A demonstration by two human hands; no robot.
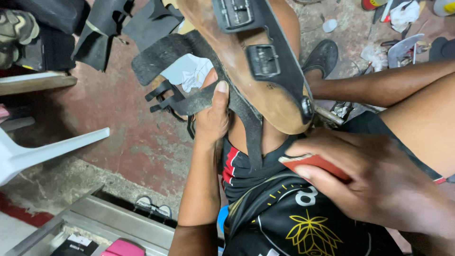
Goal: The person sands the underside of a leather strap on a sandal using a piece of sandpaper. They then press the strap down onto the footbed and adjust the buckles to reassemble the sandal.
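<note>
A tan sandal (237,57) with black straps and two black buckles lies tilted across my lap, footbed up. My left hand (212,118) grips the edge of its black strap and sole, thumb on top. My right hand (379,182) is closed around a small flat red and white object (313,163), just below the sandal's rounded end. A piece of pale cloth (188,71) shows behind the strap. Another person's arm (379,87) reaches in from the right, its hand hidden behind the sandal.
Black rubber and leather pieces (106,28) lie on the worn red concrete floor (132,137). A black shoe (323,56) sits at upper right among scraps. A white plastic chair leg (47,149) is at left, a metal tray (95,223) below.
</note>
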